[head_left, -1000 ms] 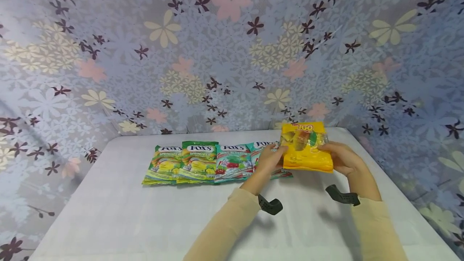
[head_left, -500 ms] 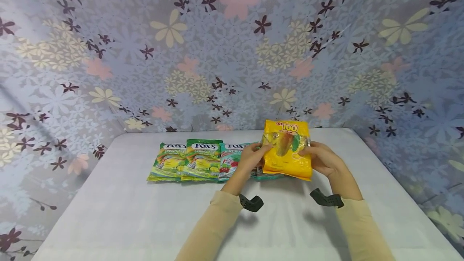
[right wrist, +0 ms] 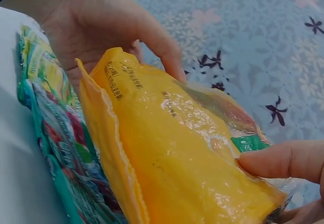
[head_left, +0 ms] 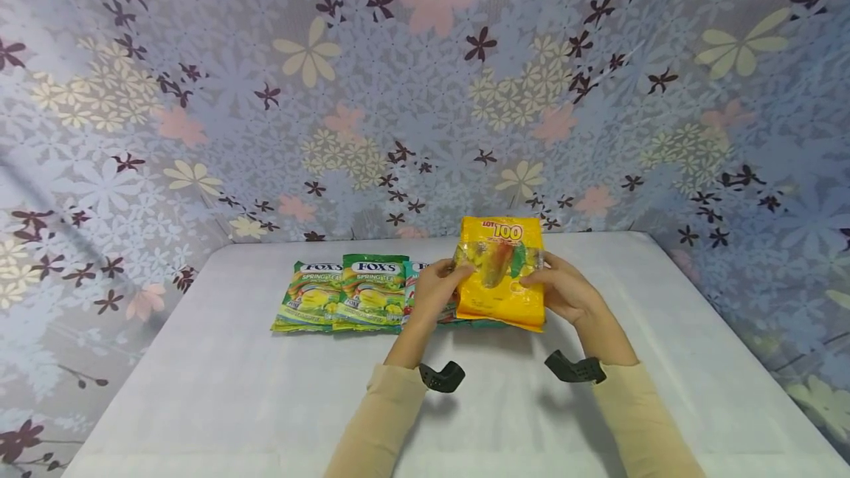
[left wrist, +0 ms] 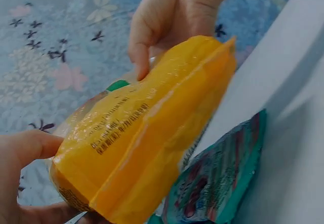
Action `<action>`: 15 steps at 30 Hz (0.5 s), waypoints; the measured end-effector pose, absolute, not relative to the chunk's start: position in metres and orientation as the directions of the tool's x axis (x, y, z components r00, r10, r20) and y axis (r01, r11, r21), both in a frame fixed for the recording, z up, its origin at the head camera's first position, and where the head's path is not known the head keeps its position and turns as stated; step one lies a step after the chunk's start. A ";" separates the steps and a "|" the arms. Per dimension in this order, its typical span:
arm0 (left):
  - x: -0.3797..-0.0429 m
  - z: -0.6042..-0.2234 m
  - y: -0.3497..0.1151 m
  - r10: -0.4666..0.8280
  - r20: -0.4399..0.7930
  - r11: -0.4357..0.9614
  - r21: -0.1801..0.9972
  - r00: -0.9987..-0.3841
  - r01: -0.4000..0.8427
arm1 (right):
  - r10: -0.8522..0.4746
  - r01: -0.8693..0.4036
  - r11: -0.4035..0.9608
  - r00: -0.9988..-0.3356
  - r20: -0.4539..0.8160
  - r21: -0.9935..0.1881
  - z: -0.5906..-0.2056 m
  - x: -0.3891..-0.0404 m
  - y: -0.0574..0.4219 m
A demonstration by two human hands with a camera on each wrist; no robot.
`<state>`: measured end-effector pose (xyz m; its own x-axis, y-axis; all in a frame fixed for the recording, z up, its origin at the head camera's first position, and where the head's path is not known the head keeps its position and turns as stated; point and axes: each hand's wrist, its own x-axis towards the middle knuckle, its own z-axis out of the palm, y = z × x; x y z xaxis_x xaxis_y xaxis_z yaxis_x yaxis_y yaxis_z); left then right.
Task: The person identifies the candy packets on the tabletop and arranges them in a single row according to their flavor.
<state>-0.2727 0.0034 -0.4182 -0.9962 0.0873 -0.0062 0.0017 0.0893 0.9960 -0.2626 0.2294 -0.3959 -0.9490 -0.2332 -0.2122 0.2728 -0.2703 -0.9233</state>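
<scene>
A yellow LOT 100 candy bag [head_left: 501, 271] with a mango picture is held up between both hands. My left hand [head_left: 434, 290] grips its left edge, thumb on the front and fingers behind. On the opposite edge my right hand [head_left: 564, 290] pinches it the same way. In both wrist views the bag [left wrist: 147, 127] is tilted, its bottom seam towards the camera. Behind and below it, teal mint candy bags [right wrist: 71, 143] lie mostly hidden. To the left are two green FOX'S Spring Tea bags [head_left: 372, 293], side by side on the table.
The table [head_left: 219, 389] has a white cover. A wall of floral fabric [head_left: 425, 94] rises along its back and sides. A black wrist mount [head_left: 441, 376] sits at the left wrist, and another mount [head_left: 574, 367] at the right.
Both hands have carried the yellow candy bag leftward, from the right end of the row to in front of the teal bags. The green bags stay in place on the table.
</scene>
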 end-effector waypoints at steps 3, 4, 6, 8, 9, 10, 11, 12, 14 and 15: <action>-0.273 -0.418 0.001 0.070 -0.010 0.090 0.996 -0.997 -0.003 | -0.225 0.271 -0.292 -0.952 -0.209 -0.917 -0.396 -0.263 0.225; -0.273 -0.418 0.000 0.065 -0.011 0.094 0.996 -0.998 -0.005 | -0.222 0.268 -0.299 -0.953 -0.206 -0.916 -0.396 -0.263 0.223; -0.273 -0.418 -0.001 0.062 -0.006 0.099 0.995 -0.998 0.001 | -0.215 0.257 -0.302 -0.957 -0.197 -0.918 -0.397 -0.262 0.221; -0.272 -0.418 -0.003 0.058 -0.001 0.104 0.995 -0.998 0.005 | -0.212 0.247 -0.291 -0.959 -0.190 -0.924 -0.397 -0.262 0.220; -0.271 -0.419 -0.004 0.057 0.001 0.106 0.994 -0.998 0.007 | -0.211 0.243 -0.285 -0.959 -0.186 -0.927 -0.397 -0.261 0.219; -0.271 -0.419 -0.004 0.056 0.004 0.107 0.994 -0.998 0.010 | -0.210 0.238 -0.277 -0.960 -0.183 -0.931 -0.397 -0.261 0.219; -0.270 -0.419 -0.005 0.056 0.005 0.110 0.994 -0.998 0.012 | -0.211 0.231 -0.267 -0.961 -0.177 -0.936 -0.397 -0.260 0.218; -0.270 -0.419 -0.005 0.053 0.005 0.111 0.994 -0.999 0.011 | -0.212 0.228 -0.261 -0.962 -0.174 -0.938 -0.397 -0.260 0.217; -0.270 -0.418 -0.006 0.049 0.007 0.116 0.993 -0.999 0.013 | -0.207 0.216 -0.250 -0.964 -0.166 -0.944 -0.396 -0.261 0.216; -0.271 -0.418 -0.006 0.048 0.010 0.118 0.993 -0.999 0.016 | -0.204 0.210 -0.245 -0.966 -0.161 -0.947 -0.396 -0.261 0.215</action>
<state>-0.2708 -0.0059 -0.4176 -0.9988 0.0484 0.0101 0.0157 0.1179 0.9929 -0.2610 0.2155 -0.3961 -0.9657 -0.2035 -0.1612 0.2096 -0.2448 -0.9467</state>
